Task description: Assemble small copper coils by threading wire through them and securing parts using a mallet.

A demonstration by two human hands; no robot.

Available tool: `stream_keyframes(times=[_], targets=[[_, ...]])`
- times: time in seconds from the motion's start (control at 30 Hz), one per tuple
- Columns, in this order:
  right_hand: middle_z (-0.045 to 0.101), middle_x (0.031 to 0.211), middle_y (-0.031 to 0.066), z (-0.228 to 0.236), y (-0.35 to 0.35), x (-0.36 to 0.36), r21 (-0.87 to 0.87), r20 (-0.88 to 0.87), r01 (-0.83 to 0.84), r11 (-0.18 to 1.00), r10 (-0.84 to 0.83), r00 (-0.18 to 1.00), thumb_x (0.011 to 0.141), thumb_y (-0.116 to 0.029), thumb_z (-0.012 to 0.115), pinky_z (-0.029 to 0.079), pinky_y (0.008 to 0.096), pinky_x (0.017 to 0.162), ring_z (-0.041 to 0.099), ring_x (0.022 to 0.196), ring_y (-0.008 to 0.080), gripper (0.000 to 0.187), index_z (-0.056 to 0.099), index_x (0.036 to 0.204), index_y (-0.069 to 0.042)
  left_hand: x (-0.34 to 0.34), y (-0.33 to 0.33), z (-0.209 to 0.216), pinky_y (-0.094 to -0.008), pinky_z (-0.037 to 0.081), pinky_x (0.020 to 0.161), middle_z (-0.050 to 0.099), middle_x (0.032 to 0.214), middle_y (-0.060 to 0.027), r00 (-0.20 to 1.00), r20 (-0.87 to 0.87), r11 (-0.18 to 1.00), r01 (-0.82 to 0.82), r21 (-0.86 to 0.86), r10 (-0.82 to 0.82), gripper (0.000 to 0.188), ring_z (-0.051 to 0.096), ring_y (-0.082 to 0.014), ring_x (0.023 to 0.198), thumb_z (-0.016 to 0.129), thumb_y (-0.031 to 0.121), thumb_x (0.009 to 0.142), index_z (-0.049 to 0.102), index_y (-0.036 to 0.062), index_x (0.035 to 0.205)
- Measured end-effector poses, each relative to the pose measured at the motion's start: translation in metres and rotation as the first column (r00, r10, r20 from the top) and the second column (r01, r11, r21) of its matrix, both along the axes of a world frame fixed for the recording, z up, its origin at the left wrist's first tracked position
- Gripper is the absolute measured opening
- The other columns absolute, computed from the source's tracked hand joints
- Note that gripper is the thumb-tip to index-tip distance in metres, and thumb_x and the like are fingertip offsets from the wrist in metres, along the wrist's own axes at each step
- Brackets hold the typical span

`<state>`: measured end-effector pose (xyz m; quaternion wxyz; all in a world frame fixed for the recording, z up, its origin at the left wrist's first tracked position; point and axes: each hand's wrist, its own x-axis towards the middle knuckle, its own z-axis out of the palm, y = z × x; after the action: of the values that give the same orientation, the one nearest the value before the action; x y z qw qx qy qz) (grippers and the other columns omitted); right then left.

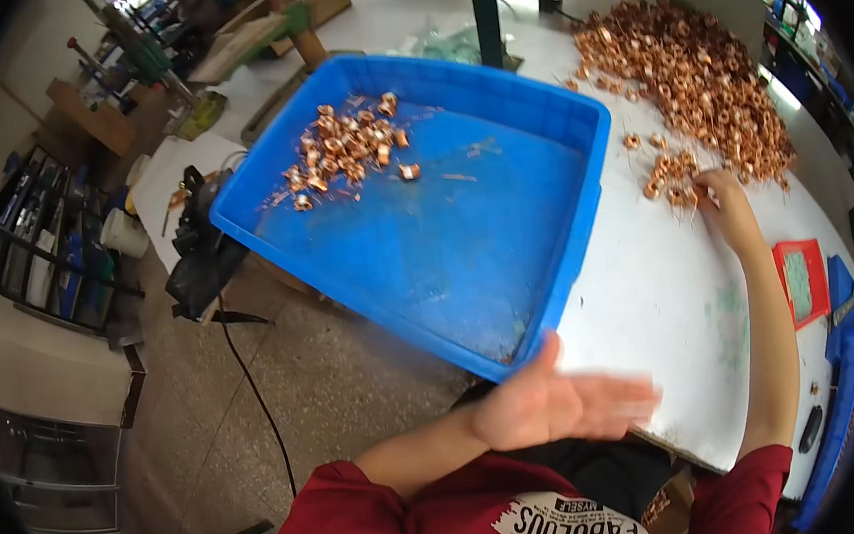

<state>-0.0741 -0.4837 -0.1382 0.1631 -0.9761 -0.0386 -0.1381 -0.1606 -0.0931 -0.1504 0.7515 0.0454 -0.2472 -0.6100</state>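
My right hand reaches across the white tabletop, its fingers bent and closed at the edge of a small cluster of copper wire coils. A copper coil shows at the fingertips, partly covered by them. My left hand is held off the table by the near corner of a blue plastic tray, fingers stretched out and slightly blurred, with nothing in it. Inside the tray, a loose heap of copper coils lies toward the far left. A much larger pile of copper coils covers the table's far right.
A red tray with pale green contents sits at the right, beside blue bins. A dark post rises behind the blue tray. Left of it lie a black device and a hanging cable.
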Motion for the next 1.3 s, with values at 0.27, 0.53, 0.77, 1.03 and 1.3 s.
stream_keyframes(times=[0.27, 0.53, 0.77, 1.03, 1.3], targets=[[0.064, 0.101, 0.0089, 0.022, 0.008, -0.017, 0.402, 0.248, 0.164, 0.901, -0.279, 0.928, 0.091, -0.009, 0.059, 0.047, 0.0221, 0.073, 0.060, 0.086, 0.0135, 0.026, 0.059, 0.115, -0.002, -0.009, -0.025, 0.037, -0.0416, 0.017, 0.113, 0.015, 0.153, -0.0183, 0.945, -0.273, 0.975, -0.208, -0.077, 0.180, 0.093, 0.017, -0.0298, 0.142, 0.007, 0.073, 0.087, 0.014, 0.0029, 0.147], [0.061, 0.102, 0.0120, 0.075, 0.037, -0.052, 0.887, 0.330, -0.116, 0.447, -0.437, 0.837, 0.091, -0.012, 0.060, 0.045, 0.0179, 0.070, 0.058, 0.083, 0.0128, 0.038, 0.051, 0.122, 0.007, -0.016, -0.036, 0.008, -0.0420, 0.030, 0.104, 0.029, 0.144, -0.0225, 0.908, -0.373, 0.979, -0.203, 0.013, 0.193, 0.078, 0.032, -0.0334, 0.132, 0.023, 0.061, 0.093, 0.024, 0.0007, 0.142], [0.065, 0.076, 0.0096, 0.073, 0.152, -0.186, 0.948, -0.285, 0.252, 0.196, 0.166, 0.944, 0.064, -0.003, 0.076, 0.042, 0.0164, 0.053, 0.057, 0.061, 0.0100, 0.060, 0.052, 0.119, 0.006, -0.033, -0.038, -0.006, -0.0311, 0.044, 0.076, 0.055, 0.112, -0.0154, 0.921, 0.076, 0.845, -0.382, 0.375, 0.382, 0.038, 0.053, -0.0202, 0.098, 0.059, 0.026, 0.090, 0.050, 0.0010, 0.116], [0.062, 0.079, 0.0075, 0.044, 0.182, -0.247, 0.905, -0.320, 0.267, 0.330, 0.116, 0.940, 0.078, 0.003, 0.067, 0.037, 0.0156, 0.057, 0.053, 0.063, 0.0095, 0.032, 0.058, 0.108, 0.000, -0.052, -0.039, 0.003, -0.0246, 0.047, 0.062, 0.057, 0.103, -0.0158, 0.979, 0.205, 0.874, -0.108, 0.473, 0.010, 0.037, 0.057, -0.0179, 0.079, 0.069, 0.008, 0.084, 0.051, -0.0039, 0.114], [0.058, 0.076, 0.0045, 0.009, 0.178, -0.274, 0.972, -0.236, 0.234, 0.023, 0.106, 0.966, 0.093, -0.013, 0.055, 0.037, 0.0177, 0.058, 0.044, 0.056, 0.0070, 0.014, 0.063, 0.094, -0.001, -0.082, -0.042, -0.021, -0.0235, 0.049, 0.059, 0.060, 0.106, -0.0210, 0.951, -0.225, 0.907, 0.278, 0.316, -0.213, 0.038, 0.060, -0.0201, 0.073, 0.069, 0.010, 0.084, 0.052, -0.0052, 0.115]])
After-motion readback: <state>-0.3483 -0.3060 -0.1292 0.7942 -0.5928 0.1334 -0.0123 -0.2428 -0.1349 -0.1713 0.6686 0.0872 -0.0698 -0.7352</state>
